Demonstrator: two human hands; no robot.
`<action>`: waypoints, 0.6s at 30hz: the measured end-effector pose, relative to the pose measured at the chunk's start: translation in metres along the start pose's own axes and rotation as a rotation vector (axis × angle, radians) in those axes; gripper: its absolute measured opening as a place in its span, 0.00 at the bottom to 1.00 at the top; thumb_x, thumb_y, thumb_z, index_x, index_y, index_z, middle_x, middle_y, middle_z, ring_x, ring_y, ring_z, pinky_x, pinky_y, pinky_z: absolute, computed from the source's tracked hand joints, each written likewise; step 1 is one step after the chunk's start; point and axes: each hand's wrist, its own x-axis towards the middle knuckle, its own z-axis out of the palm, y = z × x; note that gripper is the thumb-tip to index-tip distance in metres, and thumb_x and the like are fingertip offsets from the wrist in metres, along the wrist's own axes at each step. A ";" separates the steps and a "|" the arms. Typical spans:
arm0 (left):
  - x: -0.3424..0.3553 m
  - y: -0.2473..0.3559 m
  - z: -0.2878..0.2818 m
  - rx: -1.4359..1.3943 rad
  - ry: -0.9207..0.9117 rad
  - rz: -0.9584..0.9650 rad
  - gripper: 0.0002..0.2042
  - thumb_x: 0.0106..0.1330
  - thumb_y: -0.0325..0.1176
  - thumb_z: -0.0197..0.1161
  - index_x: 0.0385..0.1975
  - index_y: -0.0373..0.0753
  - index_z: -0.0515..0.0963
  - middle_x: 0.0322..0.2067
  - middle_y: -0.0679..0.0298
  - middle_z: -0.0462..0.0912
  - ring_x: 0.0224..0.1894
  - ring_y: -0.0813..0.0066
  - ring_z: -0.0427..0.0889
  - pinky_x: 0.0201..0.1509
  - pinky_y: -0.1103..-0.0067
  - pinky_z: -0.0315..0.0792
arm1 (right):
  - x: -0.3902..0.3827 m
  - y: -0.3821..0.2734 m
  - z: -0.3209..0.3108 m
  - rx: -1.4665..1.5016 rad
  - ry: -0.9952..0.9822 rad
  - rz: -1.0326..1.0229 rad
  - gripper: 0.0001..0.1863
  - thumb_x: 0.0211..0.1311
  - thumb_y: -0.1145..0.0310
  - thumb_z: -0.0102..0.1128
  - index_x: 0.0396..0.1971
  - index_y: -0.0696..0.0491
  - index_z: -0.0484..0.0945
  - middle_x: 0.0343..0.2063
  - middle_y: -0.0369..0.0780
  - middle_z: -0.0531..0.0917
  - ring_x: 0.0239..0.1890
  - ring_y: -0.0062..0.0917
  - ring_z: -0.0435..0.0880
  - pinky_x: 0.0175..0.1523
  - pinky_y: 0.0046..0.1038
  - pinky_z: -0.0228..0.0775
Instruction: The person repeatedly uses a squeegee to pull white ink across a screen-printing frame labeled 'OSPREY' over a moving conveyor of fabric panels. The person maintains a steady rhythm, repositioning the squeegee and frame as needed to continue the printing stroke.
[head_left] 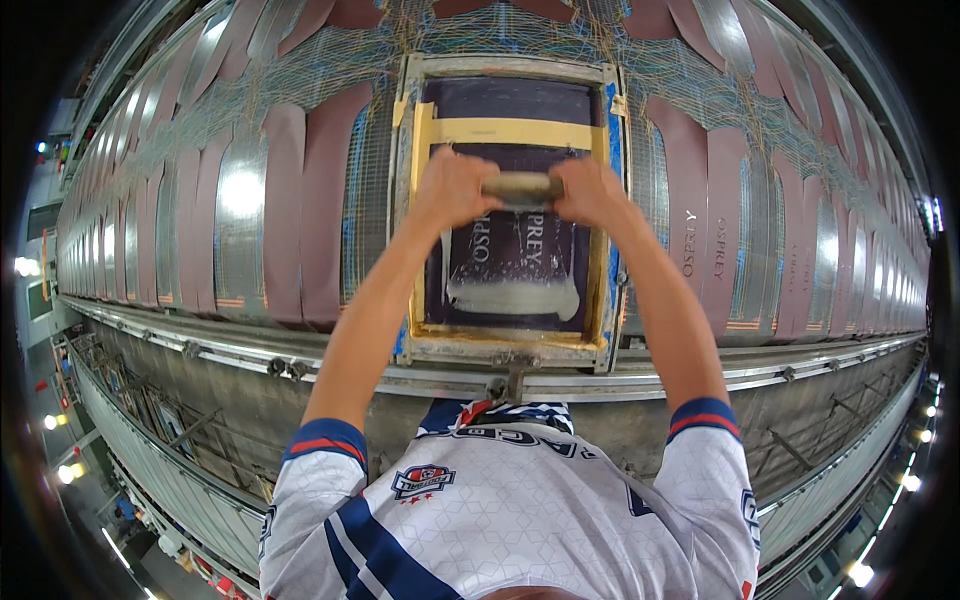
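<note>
Both my hands grip a wooden-handled squeegee [522,187] across the middle of a printing screen [512,354]. My left hand [458,187] wraps round its left end, and my right hand [590,190] closes on its right end. The screen's pale, ink-stained frame surrounds dark mesh bordered with yellow and blue tape. Light lettering stands on the mesh in front of the squeegee. Nearer to me, a whitish band of ink [512,298] lies across the mesh. The squeegee's blade is hidden under the handle and hands.
Mauve cut fabric pieces [325,200] lie in rows on the long table to both sides; several on the right bear printed lettering. Tangled netting-like threads [330,65] spread among them. A metal rail [240,352] runs along the table's near edge, with a clamp [515,378] at the screen's front.
</note>
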 end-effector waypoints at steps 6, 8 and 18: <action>-0.084 0.055 0.039 -0.055 0.166 0.042 0.13 0.47 0.39 0.79 0.32 0.46 0.85 0.29 0.70 0.85 0.33 0.68 0.82 0.46 0.70 0.67 | -0.090 -0.010 0.068 0.066 0.100 -0.065 0.16 0.48 0.60 0.73 0.36 0.51 0.86 0.31 0.43 0.88 0.40 0.40 0.86 0.53 0.42 0.74; -0.077 0.045 0.046 -0.027 0.172 0.042 0.15 0.51 0.42 0.76 0.37 0.47 0.84 0.32 0.70 0.84 0.37 0.71 0.83 0.49 0.68 0.65 | -0.080 -0.012 0.045 0.307 0.026 -0.036 0.18 0.52 0.56 0.73 0.40 0.52 0.86 0.32 0.44 0.88 0.40 0.42 0.86 0.55 0.44 0.72; -0.071 0.013 0.084 -0.003 0.255 0.076 0.13 0.46 0.42 0.79 0.31 0.47 0.86 0.29 0.69 0.83 0.35 0.67 0.82 0.46 0.67 0.67 | 0.036 0.150 0.099 0.299 0.857 0.599 0.20 0.70 0.52 0.59 0.41 0.55 0.83 0.38 0.51 0.86 0.43 0.50 0.84 0.51 0.50 0.73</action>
